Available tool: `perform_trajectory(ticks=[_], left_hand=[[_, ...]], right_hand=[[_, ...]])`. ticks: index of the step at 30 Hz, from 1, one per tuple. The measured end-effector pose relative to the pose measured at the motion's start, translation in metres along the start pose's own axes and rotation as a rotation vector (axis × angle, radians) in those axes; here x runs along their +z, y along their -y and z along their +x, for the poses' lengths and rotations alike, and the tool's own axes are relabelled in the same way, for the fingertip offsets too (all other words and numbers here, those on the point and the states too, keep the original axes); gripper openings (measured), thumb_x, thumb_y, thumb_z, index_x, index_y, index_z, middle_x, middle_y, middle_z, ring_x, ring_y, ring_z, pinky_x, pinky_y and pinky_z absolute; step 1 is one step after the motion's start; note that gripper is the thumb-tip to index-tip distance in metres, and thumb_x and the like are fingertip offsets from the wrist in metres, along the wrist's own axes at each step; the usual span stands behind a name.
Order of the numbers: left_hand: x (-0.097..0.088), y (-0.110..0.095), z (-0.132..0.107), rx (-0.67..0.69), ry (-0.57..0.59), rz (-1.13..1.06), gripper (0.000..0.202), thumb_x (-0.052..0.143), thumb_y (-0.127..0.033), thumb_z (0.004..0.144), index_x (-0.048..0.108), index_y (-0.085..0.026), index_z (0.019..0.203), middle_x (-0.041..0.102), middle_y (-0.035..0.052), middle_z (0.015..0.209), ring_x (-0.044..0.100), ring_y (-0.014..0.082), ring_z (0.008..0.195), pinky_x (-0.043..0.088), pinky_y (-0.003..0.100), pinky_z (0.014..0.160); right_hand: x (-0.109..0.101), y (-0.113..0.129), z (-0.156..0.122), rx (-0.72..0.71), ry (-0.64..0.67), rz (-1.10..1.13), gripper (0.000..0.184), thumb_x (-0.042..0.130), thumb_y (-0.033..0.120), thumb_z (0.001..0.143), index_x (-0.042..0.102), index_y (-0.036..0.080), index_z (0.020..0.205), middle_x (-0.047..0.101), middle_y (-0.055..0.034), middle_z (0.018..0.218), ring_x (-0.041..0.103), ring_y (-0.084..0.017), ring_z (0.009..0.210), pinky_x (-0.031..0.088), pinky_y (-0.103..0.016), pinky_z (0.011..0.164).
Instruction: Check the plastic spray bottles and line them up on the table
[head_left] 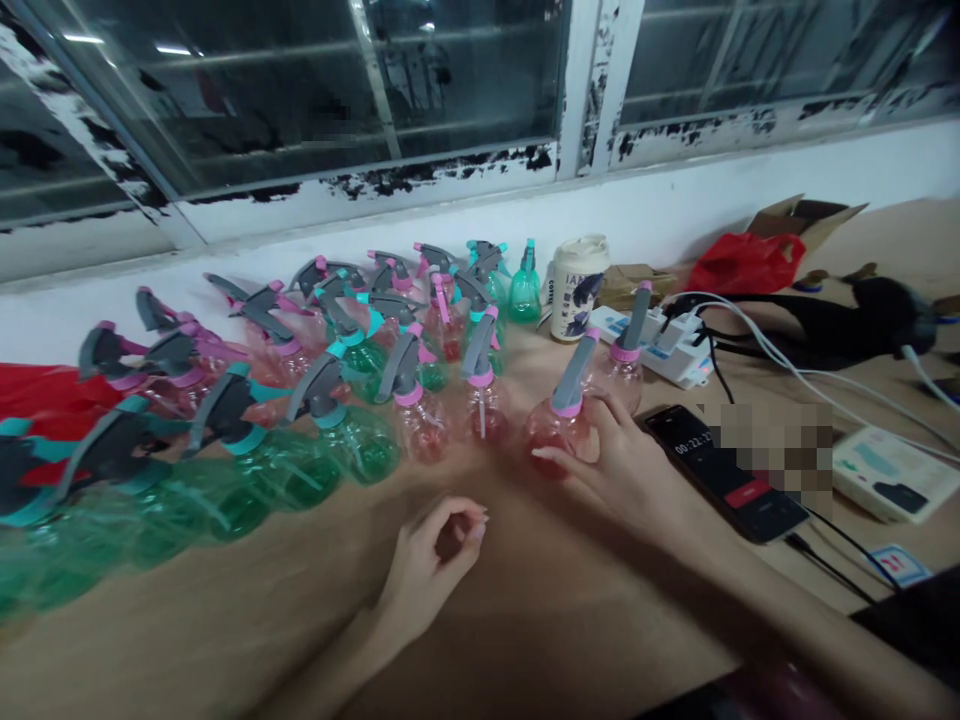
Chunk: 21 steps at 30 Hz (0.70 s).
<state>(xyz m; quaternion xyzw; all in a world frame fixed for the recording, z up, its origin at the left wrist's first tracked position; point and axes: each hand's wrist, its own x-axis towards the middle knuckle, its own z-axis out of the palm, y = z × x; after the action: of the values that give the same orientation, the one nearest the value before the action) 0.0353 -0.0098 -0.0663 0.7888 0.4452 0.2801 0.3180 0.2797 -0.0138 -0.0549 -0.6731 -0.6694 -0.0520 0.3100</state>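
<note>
My right hand is wrapped around the clear pink body of a spray bottle, which stands on the table with its grey and pink trigger head upward. My left hand hovers nearer to me, fingers curled toward the thumb in a loop with nothing visible in it. Just left of the held bottle stand two more pink spray bottles, the closer one beside another. Behind the right fingers is a further pink spray bottle. Green spray bottles with teal collars line up to the left.
Several more pink and green spray bottles crowd the table along the wall. A paper cup stands at the back. To the right lie a phone with a running timer, a power strip, cables, a white device and a red bag.
</note>
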Motion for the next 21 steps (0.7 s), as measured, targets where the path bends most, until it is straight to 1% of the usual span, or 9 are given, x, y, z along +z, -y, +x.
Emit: perform_trajectory(ticks=[2,3,6,9,11,13,15,18,21], left_hand=[[0.001,-0.008,0.008,0.016,-0.006,-0.023,0.012,0.052,-0.024,0.084,0.057,-0.023,0.095,0.066,0.0004,0.092,0.061,0.0147,0.074,0.050,0.030,0.073],[0.001,-0.013,0.012,0.027,-0.006,-0.038,0.018,0.054,-0.024,0.083,0.055,-0.024,0.101,0.065,0.0016,0.099,0.062,0.0156,0.079,0.050,0.033,0.078],[0.000,-0.032,0.025,0.085,0.021,-0.105,0.044,0.063,-0.028,0.077,0.047,-0.025,0.118,0.056,0.0065,0.122,0.059,0.0222,0.102,0.048,0.041,0.090],[-0.002,-0.051,0.033,0.172,0.052,-0.139,0.064,0.069,-0.027,0.072,0.038,-0.023,0.128,0.054,0.0104,0.127,0.055,0.0270,0.111,0.044,0.047,0.096],[-0.003,-0.059,0.036,0.212,0.051,-0.153,0.069,0.070,-0.025,0.071,0.036,-0.024,0.131,0.053,0.0093,0.127,0.054,0.0264,0.111,0.043,0.046,0.097],[-0.005,-0.062,0.037,0.239,0.028,-0.171,0.066,0.070,-0.025,0.071,0.039,-0.026,0.129,0.056,0.0067,0.124,0.056,0.0253,0.109,0.044,0.045,0.097],[-0.007,-0.060,0.035,0.233,0.025,-0.193,0.053,0.068,-0.027,0.073,0.047,-0.026,0.122,0.061,0.0046,0.115,0.059,0.0246,0.104,0.045,0.044,0.095],[-0.013,-0.054,0.029,0.191,0.030,-0.202,0.029,0.061,-0.027,0.078,0.057,-0.023,0.107,0.066,0.0041,0.105,0.062,0.0236,0.098,0.049,0.042,0.090],[-0.021,-0.048,0.022,0.179,-0.021,-0.153,0.022,0.055,-0.020,0.077,0.061,-0.024,0.098,0.067,0.0033,0.101,0.064,0.0209,0.087,0.054,0.038,0.080]], right_hand=[[-0.004,0.010,-0.013,0.001,0.011,-0.009,0.059,0.046,0.066,0.079,0.053,0.016,0.109,0.059,-0.0172,0.108,0.063,-0.031,0.086,0.052,-0.041,0.061],[-0.005,0.016,-0.020,0.004,0.016,-0.013,0.058,0.045,0.067,0.079,0.053,0.016,0.107,0.061,-0.0160,0.103,0.064,-0.030,0.081,0.052,-0.039,0.058],[-0.005,0.032,-0.038,0.011,0.032,0.012,0.052,0.044,0.064,0.081,0.051,0.017,0.105,0.064,-0.0100,0.089,0.064,-0.025,0.065,0.048,-0.034,0.048],[-0.003,0.049,-0.049,0.014,0.069,0.037,0.046,0.038,0.056,0.087,0.046,0.017,0.109,0.064,-0.0079,0.087,0.063,-0.021,0.056,0.042,-0.030,0.040],[-0.002,0.060,-0.053,-0.001,0.080,0.036,0.044,0.034,0.055,0.089,0.048,0.017,0.106,0.063,-0.0083,0.087,0.062,-0.020,0.053,0.040,-0.029,0.037],[0.001,0.072,-0.057,-0.034,0.075,0.036,0.045,0.034,0.057,0.088,0.051,0.018,0.101,0.063,-0.0089,0.087,0.062,-0.019,0.052,0.039,-0.028,0.036],[0.006,0.083,-0.060,-0.070,0.061,0.032,0.050,0.035,0.061,0.086,0.054,0.017,0.100,0.063,-0.0098,0.087,0.061,-0.019,0.050,0.040,-0.028,0.036],[0.013,0.096,-0.065,-0.096,0.062,0.046,0.062,0.037,0.068,0.081,0.054,0.014,0.105,0.064,-0.0110,0.085,0.062,-0.020,0.049,0.042,-0.031,0.034],[0.015,0.099,-0.066,-0.131,0.129,0.184,0.074,0.039,0.075,0.074,0.052,0.015,0.113,0.065,-0.0117,0.090,0.067,-0.024,0.063,0.050,-0.033,0.042]])
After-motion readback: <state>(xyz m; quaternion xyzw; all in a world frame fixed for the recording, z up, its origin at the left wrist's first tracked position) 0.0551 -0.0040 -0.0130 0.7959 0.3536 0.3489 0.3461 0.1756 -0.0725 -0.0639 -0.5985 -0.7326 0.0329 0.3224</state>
